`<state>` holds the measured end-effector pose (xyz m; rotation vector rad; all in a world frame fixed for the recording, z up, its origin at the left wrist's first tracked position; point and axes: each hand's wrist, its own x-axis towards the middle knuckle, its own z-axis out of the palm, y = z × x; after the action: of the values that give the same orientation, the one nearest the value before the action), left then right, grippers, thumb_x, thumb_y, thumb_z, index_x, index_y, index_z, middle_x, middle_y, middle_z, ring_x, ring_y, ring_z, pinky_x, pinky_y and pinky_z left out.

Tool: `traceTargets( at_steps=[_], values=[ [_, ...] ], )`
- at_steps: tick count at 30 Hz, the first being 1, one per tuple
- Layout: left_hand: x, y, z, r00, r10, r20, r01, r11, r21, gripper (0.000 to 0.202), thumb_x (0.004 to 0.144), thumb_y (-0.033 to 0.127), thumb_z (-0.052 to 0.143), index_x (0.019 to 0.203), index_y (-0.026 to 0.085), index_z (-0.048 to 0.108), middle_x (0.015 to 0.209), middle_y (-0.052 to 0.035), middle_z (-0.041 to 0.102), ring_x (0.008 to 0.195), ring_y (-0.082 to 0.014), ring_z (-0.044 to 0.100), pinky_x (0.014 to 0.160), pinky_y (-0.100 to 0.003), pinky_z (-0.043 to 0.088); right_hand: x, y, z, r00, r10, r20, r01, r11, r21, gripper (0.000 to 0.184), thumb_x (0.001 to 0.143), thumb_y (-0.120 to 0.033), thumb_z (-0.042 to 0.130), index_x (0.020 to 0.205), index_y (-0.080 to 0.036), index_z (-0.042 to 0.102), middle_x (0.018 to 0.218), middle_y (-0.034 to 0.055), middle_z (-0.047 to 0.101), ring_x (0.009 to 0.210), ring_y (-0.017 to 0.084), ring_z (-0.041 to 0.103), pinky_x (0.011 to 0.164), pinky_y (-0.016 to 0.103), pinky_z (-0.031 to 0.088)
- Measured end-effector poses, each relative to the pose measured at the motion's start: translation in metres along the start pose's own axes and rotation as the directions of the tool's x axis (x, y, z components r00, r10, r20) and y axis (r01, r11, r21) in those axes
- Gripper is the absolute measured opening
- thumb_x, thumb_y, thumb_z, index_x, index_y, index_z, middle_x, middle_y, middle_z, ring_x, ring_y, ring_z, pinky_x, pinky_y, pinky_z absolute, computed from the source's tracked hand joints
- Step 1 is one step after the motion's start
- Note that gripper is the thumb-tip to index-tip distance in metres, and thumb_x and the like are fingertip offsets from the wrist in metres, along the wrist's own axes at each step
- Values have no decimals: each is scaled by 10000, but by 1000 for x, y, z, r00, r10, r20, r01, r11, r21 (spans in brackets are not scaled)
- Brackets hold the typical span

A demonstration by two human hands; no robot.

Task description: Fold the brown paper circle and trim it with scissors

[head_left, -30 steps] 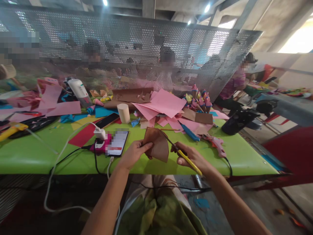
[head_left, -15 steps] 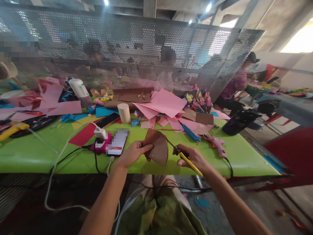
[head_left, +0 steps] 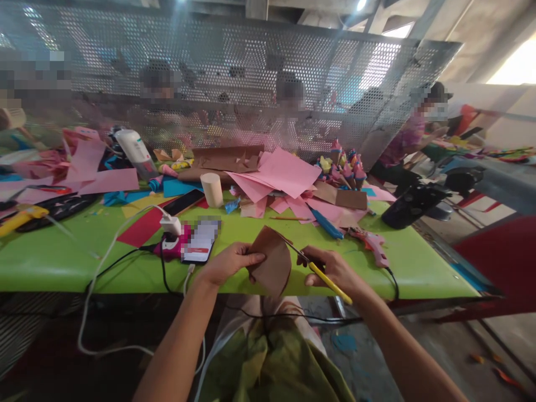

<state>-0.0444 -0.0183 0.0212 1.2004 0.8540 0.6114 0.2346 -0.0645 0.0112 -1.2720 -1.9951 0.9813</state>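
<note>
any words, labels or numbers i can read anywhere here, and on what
No text can be read anywhere.
Phone screen: blurred out, unreadable.
White bottle label: too small and blurred to read.
Brown paper and scissors: no print shows.

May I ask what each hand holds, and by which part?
Left hand: brown paper, by its left edge. Right hand: scissors, by the yellow handle.

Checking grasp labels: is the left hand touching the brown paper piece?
Touching. The head view shows the left hand pinching the brown paper piece at its left edge.
</note>
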Motion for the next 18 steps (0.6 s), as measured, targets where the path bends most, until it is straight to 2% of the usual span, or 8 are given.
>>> traceTargets(
  at_steps=[9,14,18],
  values=[
    [-2,0,-5,1000,-27,9,26,999,29,416,602,496,872,734,125,736,628,-14,660,565,-128,551,549,-248,432,-2,-1,-1,1000,-17,24,18,999,-45,748,692,-876,620,917,-167,697,725,33,631,683,179,546,586,245,400],
    [-2,-1,-6,994,-56,91,52,998,43,382,622,445,871,795,123,761,728,-33,711,698,-158,608,661,-260,448,-4,-8,-4,996,-70,62,76,992,-102,803,704,-919,541,966,-171,672,795,45,654,701,180,551,600,240,403],
    [-3,1,-4,989,-92,119,89,996,31,432,594,478,884,803,119,767,748,-51,726,691,-166,608,665,-272,466,-5,-8,-1,996,-68,58,73,993,-92,799,709,-921,531,952,-172,667,778,38,642,701,178,543,601,240,400]
  ],
)
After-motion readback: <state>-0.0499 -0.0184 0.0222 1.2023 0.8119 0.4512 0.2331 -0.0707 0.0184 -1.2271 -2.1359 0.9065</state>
